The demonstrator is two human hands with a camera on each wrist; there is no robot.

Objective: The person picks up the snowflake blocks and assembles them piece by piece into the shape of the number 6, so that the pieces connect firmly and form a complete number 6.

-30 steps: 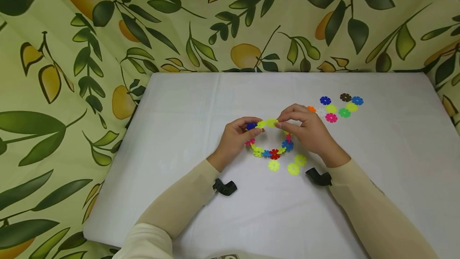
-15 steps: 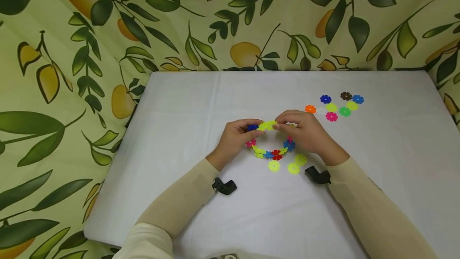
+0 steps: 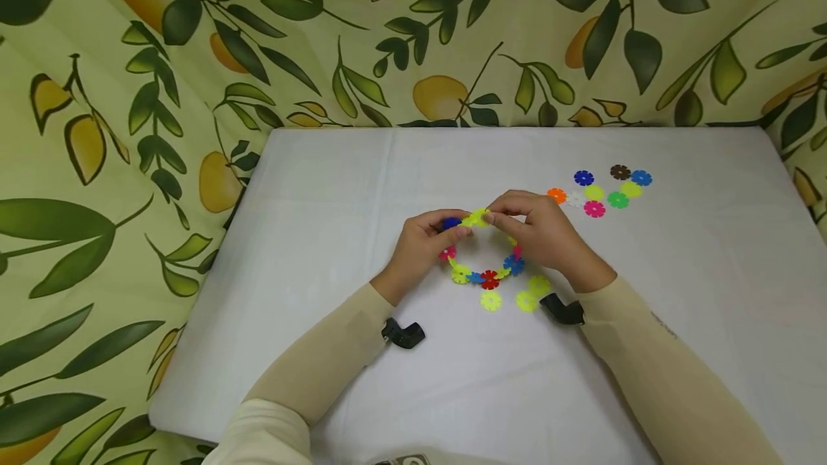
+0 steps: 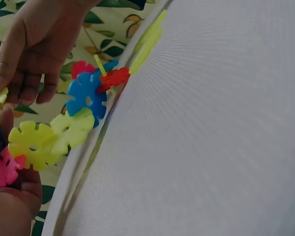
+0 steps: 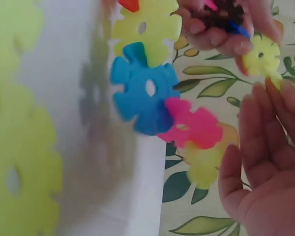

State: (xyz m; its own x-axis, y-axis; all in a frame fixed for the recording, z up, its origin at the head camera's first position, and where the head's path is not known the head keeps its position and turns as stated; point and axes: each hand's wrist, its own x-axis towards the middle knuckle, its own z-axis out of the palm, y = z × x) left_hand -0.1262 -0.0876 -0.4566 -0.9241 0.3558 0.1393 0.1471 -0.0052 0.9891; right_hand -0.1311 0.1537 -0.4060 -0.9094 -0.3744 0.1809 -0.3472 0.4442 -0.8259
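A string of interlocking plastic flower discs [image 3: 489, 279] curves into a ring between the two hands. My left hand [image 3: 420, 246] grips its upper left part, by a dark blue disc [image 3: 451, 223] and a yellow one. Opposite, my right hand [image 3: 539, 232] pinches a yellow disc [image 3: 479, 217] at the top of the ring between thumb and fingertips. In the left wrist view, yellow discs [image 4: 24, 147] and a blue disc [image 4: 78, 91] hang from the left hand. The right wrist view shows a brown disc [image 5: 223, 19] among the left fingers and a pink disc [image 5: 204, 130] further along the string.
Three loose yellow discs [image 3: 491, 301] lie nearer the body, below the ring. Several loose discs of mixed colours, including a pink disc [image 3: 594, 209], lie at the right rear of the white table [image 3: 323, 199]. Patterned cloth [image 3: 388, 34] hangs behind and at the left.
My right hand has shifted slightly left, toward the left hand, and the yellow discs at the top have come together. The left hand keeps its grip. The loose orange disc is less covered.
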